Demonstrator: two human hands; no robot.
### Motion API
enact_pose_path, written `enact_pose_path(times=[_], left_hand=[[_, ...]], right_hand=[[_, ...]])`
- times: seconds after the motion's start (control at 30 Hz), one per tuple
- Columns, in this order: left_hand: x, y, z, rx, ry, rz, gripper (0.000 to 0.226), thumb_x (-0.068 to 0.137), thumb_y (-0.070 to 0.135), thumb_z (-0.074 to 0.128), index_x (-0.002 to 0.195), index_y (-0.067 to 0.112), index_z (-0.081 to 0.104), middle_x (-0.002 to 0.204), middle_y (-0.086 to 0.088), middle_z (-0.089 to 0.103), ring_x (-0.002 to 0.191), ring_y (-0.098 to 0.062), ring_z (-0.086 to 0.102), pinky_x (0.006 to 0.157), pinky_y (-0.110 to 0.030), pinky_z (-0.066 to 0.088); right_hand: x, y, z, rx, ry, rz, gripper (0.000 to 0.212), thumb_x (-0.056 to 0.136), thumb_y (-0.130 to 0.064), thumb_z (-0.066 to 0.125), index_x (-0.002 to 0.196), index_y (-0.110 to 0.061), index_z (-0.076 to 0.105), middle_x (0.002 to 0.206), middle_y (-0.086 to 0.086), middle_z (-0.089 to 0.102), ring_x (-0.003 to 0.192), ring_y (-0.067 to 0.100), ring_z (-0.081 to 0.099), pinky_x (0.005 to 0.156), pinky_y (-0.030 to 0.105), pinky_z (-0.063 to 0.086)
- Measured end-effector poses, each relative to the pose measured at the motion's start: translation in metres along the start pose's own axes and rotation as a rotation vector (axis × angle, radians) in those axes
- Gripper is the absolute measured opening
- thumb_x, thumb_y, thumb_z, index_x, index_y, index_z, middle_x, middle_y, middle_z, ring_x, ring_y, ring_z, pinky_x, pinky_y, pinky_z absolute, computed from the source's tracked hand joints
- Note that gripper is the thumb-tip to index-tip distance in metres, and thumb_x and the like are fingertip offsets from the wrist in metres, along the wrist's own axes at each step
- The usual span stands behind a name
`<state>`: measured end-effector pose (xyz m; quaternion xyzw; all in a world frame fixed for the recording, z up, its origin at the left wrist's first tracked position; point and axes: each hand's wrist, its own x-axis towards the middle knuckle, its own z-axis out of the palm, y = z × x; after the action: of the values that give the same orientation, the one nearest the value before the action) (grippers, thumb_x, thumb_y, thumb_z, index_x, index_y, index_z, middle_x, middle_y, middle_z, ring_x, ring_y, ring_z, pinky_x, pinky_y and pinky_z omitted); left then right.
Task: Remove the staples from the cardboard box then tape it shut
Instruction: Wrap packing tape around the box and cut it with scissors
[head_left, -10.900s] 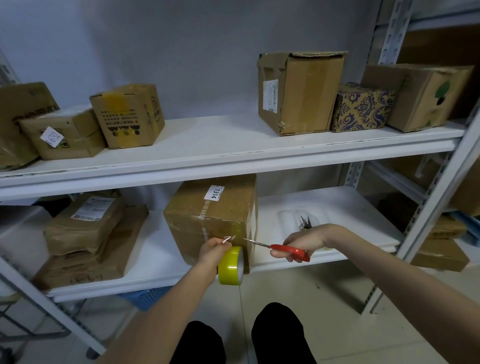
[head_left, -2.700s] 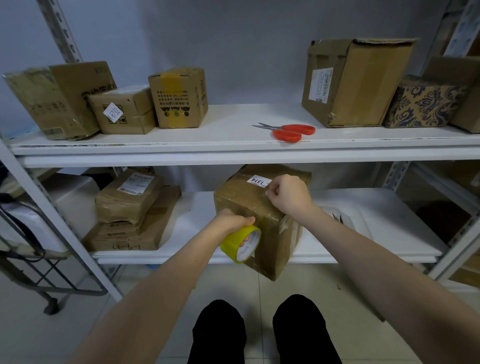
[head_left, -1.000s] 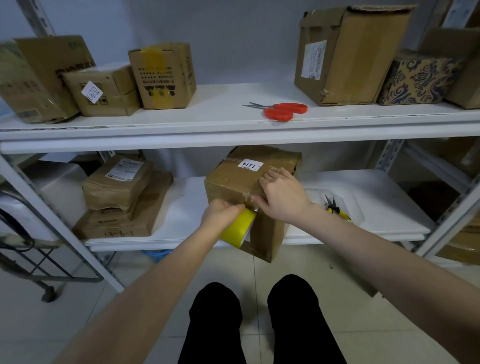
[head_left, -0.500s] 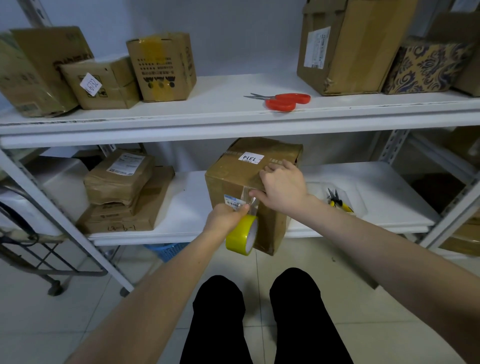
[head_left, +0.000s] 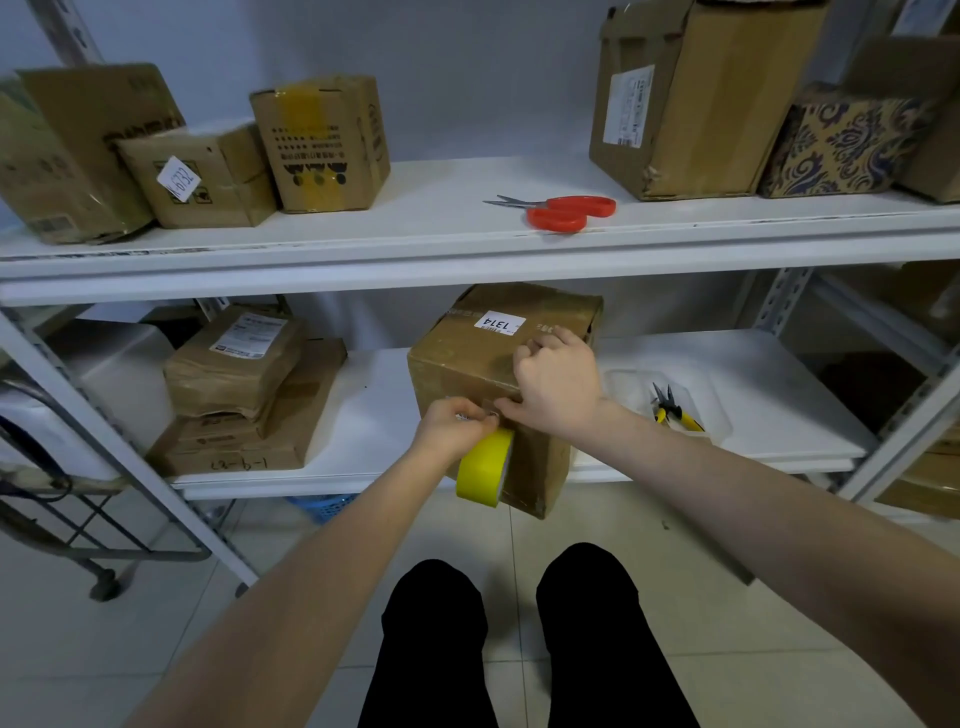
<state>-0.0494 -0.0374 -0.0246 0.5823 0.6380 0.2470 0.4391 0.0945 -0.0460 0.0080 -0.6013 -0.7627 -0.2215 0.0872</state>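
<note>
A brown cardboard box (head_left: 467, 358) labelled 1314 stands on the lower shelf, its near corner jutting over the shelf edge. My left hand (head_left: 452, 428) grips a yellow roll of tape (head_left: 483, 473) against the box's front face. My right hand (head_left: 556, 384) lies on the box's top front edge with fingers curled, the thumb pressing the tape strip where it meets the left hand. The strip itself is hard to make out.
Red-handled scissors (head_left: 563, 210) lie on the upper shelf (head_left: 441, 244). Yellow-handled pliers (head_left: 670, 410) sit in a white tray (head_left: 722, 431) to the right of the box. Other parcels (head_left: 244, 384) fill both shelves. A metal cart (head_left: 62, 499) stands at the left.
My left hand has brought the tape roll closer against the box's front face. My right hand shifted slightly along the top edge. The view tipped a little.
</note>
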Motion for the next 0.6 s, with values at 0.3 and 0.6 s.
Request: enact_pose_path(times=[0.3, 0.6], left_hand=[[0.006, 0.002, 0.009, -0.115, -0.047, -0.087, 0.003, 0.083, 0.016, 0.067, 0.082, 0.015, 0.065, 0.095, -0.009, 0.061, 0.094, -0.025, 0.058, 0.092, -0.036, 0.048], [0.007, 0.012, 0.006, -0.089, -0.068, -0.178, 0.025, 0.085, 0.027, 0.067, 0.102, 0.014, 0.054, 0.111, -0.014, 0.058, 0.109, -0.032, 0.057, 0.097, -0.045, 0.048]], right_hand=[[-0.001, 0.002, 0.004, -0.029, -0.020, -0.038, 0.063, 0.052, -0.068, 0.071, 0.062, -0.006, 0.063, 0.060, 0.009, 0.065, 0.067, 0.026, 0.065, 0.086, 0.035, 0.050], [-0.004, 0.006, 0.008, -0.109, -0.019, -0.038, 0.069, 0.068, -0.064, 0.064, 0.103, -0.004, 0.064, 0.105, 0.013, 0.068, 0.111, 0.029, 0.058, 0.107, 0.045, 0.031]])
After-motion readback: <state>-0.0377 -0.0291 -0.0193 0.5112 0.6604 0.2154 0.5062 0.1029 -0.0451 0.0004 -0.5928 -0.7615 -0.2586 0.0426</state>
